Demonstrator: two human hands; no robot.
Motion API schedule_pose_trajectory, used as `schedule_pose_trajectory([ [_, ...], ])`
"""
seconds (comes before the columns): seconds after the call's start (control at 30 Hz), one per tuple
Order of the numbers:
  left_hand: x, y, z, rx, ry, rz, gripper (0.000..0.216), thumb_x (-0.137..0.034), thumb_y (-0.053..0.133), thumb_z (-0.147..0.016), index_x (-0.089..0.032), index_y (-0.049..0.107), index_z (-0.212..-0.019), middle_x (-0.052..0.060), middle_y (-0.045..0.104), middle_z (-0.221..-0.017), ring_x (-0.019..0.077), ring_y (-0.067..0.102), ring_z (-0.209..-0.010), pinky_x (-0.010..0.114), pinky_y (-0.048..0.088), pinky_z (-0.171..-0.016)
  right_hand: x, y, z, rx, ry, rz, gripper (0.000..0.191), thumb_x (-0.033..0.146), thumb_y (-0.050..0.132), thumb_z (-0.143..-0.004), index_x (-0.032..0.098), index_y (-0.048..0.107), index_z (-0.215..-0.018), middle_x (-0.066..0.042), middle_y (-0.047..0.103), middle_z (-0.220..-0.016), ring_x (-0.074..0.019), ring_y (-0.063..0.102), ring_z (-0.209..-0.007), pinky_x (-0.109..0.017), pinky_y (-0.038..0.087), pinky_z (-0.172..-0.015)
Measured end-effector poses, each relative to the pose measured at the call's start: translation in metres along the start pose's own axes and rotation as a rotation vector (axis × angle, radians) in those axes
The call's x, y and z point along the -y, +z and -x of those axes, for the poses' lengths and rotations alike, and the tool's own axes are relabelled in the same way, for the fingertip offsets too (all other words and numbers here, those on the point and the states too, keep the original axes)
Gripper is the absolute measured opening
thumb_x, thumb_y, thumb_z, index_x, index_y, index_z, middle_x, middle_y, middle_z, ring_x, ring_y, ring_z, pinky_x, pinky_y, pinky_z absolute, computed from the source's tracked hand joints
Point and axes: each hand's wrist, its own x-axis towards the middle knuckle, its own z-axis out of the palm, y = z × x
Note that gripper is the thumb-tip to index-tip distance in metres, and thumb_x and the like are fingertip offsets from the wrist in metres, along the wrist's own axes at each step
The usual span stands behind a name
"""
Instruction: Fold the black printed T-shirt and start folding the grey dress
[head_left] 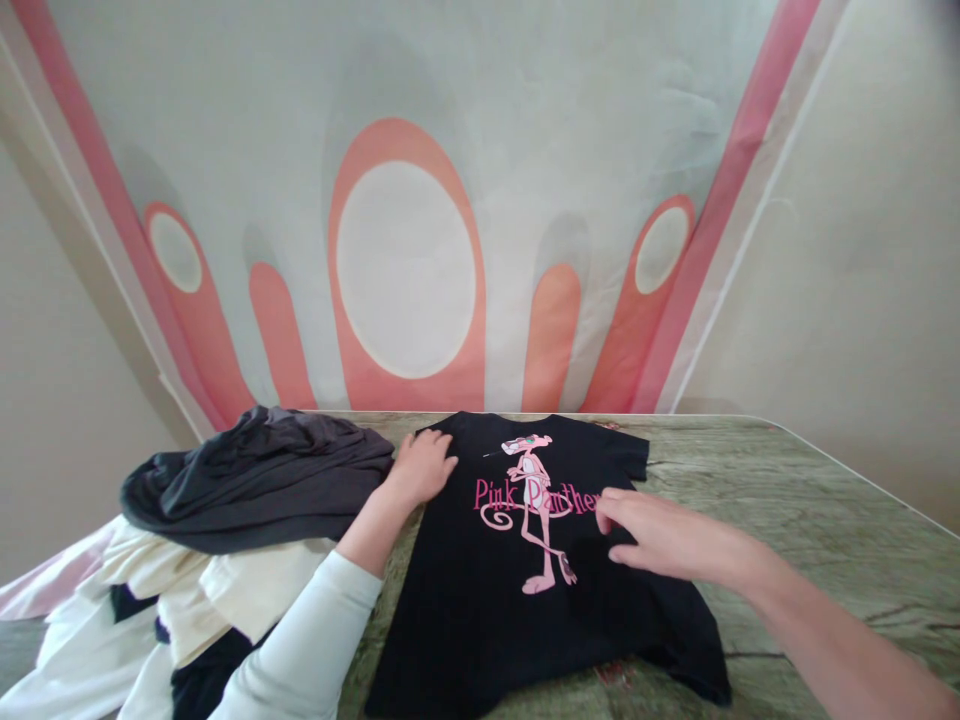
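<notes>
Beneath the right hand point(651, 535) lies a T-shirt point(495, 580) — black (pink-printed).

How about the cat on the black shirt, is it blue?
No, the cat on the black shirt is mostly pink.

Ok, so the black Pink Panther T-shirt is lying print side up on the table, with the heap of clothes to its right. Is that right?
Not quite: the heap of clothes is to the left of the black Pink Panther T-shirt, as the head view shows. The shirt does lie print side up on the table.
</notes>
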Motion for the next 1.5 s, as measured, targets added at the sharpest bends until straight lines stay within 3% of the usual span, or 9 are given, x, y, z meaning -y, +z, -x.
schedule_pose_trajectory([
  [0.13, -0.046, 0.010, 0.008, 0.253, 0.370, 0.267, 0.050, -0.044, 0.026, -0.092, -0.022, 0.035, -0.135, 0.008, 0.035, -0.140, 0.0220, 0.029, -0.129, 0.036, 0.023, -0.103, 0.033, 0.008, 0.043, 0.121, -0.071, -0.026, 0.017, 0.016, 0.057, -0.065, 0.026, 0.056, -0.079, -0.003, 0.060, -0.086, -0.0200, 0.056, -0.077, -0.031, 0.042, -0.067],
  [0.4, -0.054, 0.035, 0.011, 0.252, 0.410, 0.185, 0.057, -0.058, 0.016, -0.089, -0.033, 0.016, -0.140, 0.001, 0.015, -0.148, 0.0216, 0.010, -0.135, 0.044, 0.008, -0.106, 0.024, 0.052, 0.070, -0.034, -0.004, 0.215, 0.055, -0.006, 0.041, -0.058, 0.019, 0.055, -0.105, -0.011, 0.057, -0.109, -0.0259, 0.053, -0.101, -0.039, 0.041, -0.085],
  [0.53, -0.053, 0.036, 0.009, 0.234, 0.414, 0.164, 0.056, -0.058, 0.015, -0.089, -0.034, 0.016, -0.140, 0.000, 0.016, -0.148, 0.0211, 0.011, -0.135, 0.043, 0.008, -0.106, 0.008, 0.033, 0.060, 0.030, 0.002, 0.009, 0.039, -0.004, 0.036, -0.065, 0.020, 0.057, -0.087, -0.004, 0.061, -0.086, -0.0181, 0.057, -0.081, -0.030, 0.043, -0.073],
  [0.7, -0.054, 0.036, 0.011, 0.223, 0.416, 0.173, 0.057, -0.059, 0.015, -0.089, -0.033, 0.017, -0.140, 0.001, 0.017, -0.148, 0.0216, 0.013, -0.135, 0.044, 0.009, -0.106, -0.018, -0.011, 0.056, -0.001, 0.027, -0.307, 0.031, 0.003, 0.039, -0.067, 0.019, 0.060, -0.083, -0.001, 0.061, -0.080, -0.0148, 0.055, -0.077, -0.026, 0.041, -0.072],
  [0.97, -0.057, 0.029, 0.016, 0.190, 0.391, 0.192, 0.054, -0.054, 0.020, -0.091, -0.029, 0.021, -0.139, 0.004, 0.021, -0.147, 0.0218, 0.016, -0.134, 0.044, 0.012, -0.106, -0.029, -0.024, 0.064, 0.522, -0.209, -0.591, 0.019, 0.024, 0.056, -0.076, 0.014, 0.069, -0.086, -0.006, 0.065, -0.089, -0.0176, 0.060, -0.083, -0.029, 0.045, -0.077],
  [1.17, -0.065, -0.002, 0.065, 0.256, 0.547, 0.238, 0.054, -0.052, 0.028, -0.090, -0.027, 0.025, -0.139, 0.004, 0.023, -0.146, 0.0221, 0.018, -0.134, 0.042, 0.014, -0.108, -0.035, -0.013, 0.023, 0.151, -0.023, -0.406, 0.023, 0.034, 0.054, -0.080, 0.018, 0.067, -0.089, -0.005, 0.066, -0.086, -0.0163, 0.059, -0.079, -0.027, 0.046, -0.073],
  [1.33, -0.066, -0.021, 0.108, 0.338, 0.592, 0.255, 0.055, -0.052, 0.029, -0.090, -0.031, 0.019, -0.140, 0.002, 0.016, -0.148, 0.0215, 0.014, -0.135, 0.042, 0.014, -0.109, -0.052, 0.012, -0.067, -0.226, -0.147, -0.217, 0.025, 0.026, 0.052, -0.081, 0.019, 0.063, -0.102, -0.007, 0.061, -0.097, -0.0171, 0.057, -0.084, -0.030, 0.044, -0.078],
  [1.4, -0.065, -0.021, 0.114, 0.336, 0.577, 0.245, 0.055, -0.051, 0.029, -0.091, -0.031, 0.017, -0.140, 0.002, 0.015, -0.148, 0.0215, 0.012, -0.135, 0.043, 0.013, -0.109, -0.059, 0.022, -0.099, -0.293, -0.204, -0.150, 0.026, 0.023, 0.054, -0.080, 0.020, 0.063, -0.105, -0.008, 0.059, -0.102, -0.0188, 0.055, -0.091, -0.032, 0.042, -0.084],
  [1.5, -0.063, -0.018, 0.115, 0.311, 0.578, 0.248, 0.054, -0.050, 0.029, -0.091, -0.031, 0.017, -0.140, 0.002, 0.014, -0.148, 0.0222, 0.012, -0.135, 0.044, 0.013, -0.109, -0.068, 0.037, -0.131, -0.312, -0.186, -0.155, 0.019, 0.026, 0.056, -0.080, 0.021, 0.065, -0.096, -0.005, 0.059, -0.091, -0.0153, 0.055, -0.074, -0.029, 0.044, -0.071],
])
